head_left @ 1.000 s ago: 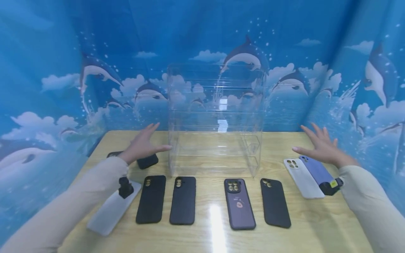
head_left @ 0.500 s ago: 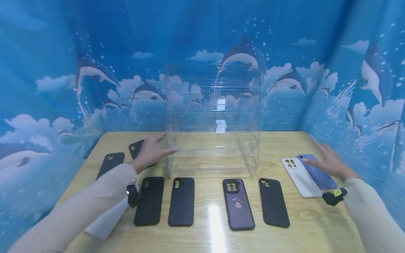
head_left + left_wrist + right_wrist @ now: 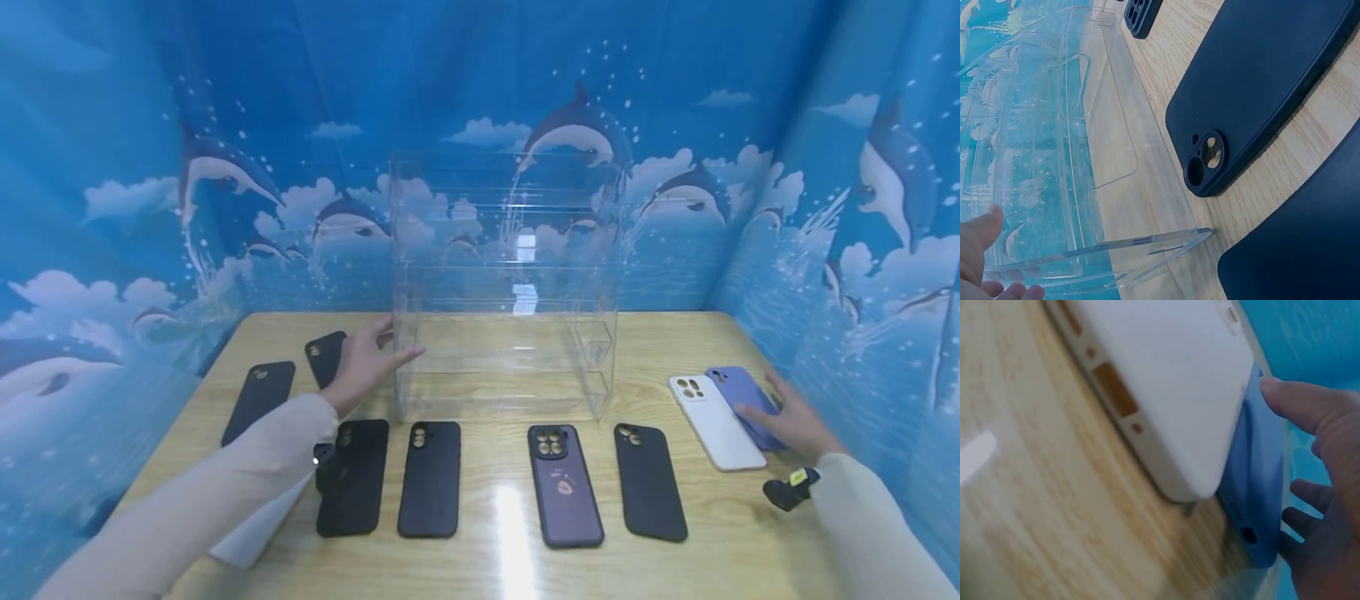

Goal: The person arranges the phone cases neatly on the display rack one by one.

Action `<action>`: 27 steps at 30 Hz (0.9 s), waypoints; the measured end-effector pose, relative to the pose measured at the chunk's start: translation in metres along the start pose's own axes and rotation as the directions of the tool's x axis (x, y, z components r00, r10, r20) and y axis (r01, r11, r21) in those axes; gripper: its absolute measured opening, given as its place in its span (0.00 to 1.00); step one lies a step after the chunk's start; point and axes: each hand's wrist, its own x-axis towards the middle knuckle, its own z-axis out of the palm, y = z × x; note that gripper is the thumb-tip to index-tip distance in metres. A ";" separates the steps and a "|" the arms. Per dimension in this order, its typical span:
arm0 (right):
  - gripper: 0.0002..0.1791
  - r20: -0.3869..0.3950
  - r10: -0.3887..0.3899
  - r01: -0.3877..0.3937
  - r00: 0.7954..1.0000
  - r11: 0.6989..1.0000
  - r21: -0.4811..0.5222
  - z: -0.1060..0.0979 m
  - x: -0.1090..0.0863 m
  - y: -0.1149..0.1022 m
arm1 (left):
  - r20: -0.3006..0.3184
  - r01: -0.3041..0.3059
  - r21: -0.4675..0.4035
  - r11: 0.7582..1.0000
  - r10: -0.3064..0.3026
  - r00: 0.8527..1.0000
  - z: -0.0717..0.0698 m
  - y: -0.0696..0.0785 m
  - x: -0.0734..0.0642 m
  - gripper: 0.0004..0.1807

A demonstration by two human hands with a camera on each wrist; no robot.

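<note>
A clear plastic tiered stand (image 3: 495, 408) stands upright at the back middle of the table. My left hand (image 3: 363, 367) grips its left side panel; in the left wrist view the thumb (image 3: 984, 228) lies on one face, with fingertips showing past the other. At the right, my right hand (image 3: 798, 421) is over a purple phone case (image 3: 738, 396). Its thumb (image 3: 1294, 400) is above the case and the other fingers are spread along the outer edge; whether they touch it I cannot tell. A white phone case (image 3: 716, 421) lies beside the purple one, slightly overlapping it.
Several phone cases lie in front of the stand, among them a black case (image 3: 430, 479), a dark purple case (image 3: 564, 483) and another black case (image 3: 650, 479). More black cases (image 3: 258, 398) and a partly hidden white case (image 3: 258, 525) are at left. Dolphin-print curtains (image 3: 480, 83) surround the table.
My right hand has come down and toward me onto the purple case. My left hand has moved right from beside the stand onto its side panel.
</note>
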 end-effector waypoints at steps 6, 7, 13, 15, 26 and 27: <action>0.53 -0.032 0.010 -0.011 0.999 0.999 -0.031 0.007 0.003 0.014 | -0.023 -0.020 -0.019 1.000 0.020 1.000 0.002 0.002 -0.001 0.44; 0.52 -0.033 0.015 -0.016 0.999 0.999 -0.037 0.007 0.003 0.014 | -0.025 -0.023 -0.021 1.000 0.023 0.999 0.002 0.002 -0.001 0.44; 0.51 -0.027 0.043 -0.045 0.999 0.997 -0.060 0.007 0.007 0.014 | -0.030 -0.016 -0.015 1.000 0.015 0.999 0.003 0.003 -0.001 0.45; 0.51 -0.027 0.047 -0.049 0.999 0.997 -0.065 0.007 0.008 0.013 | -0.032 -0.015 -0.020 1.000 0.014 0.999 0.003 0.003 -0.001 0.44; 0.51 -0.022 0.069 -0.070 0.997 0.995 -0.068 0.006 0.008 0.009 | -0.080 -0.059 -0.021 0.998 0.057 0.995 0.005 0.003 -0.002 0.38; 0.51 -0.023 0.070 -0.072 0.997 0.995 -0.067 0.006 0.008 0.010 | -0.081 -0.056 -0.023 0.998 0.054 0.995 0.005 0.004 -0.002 0.38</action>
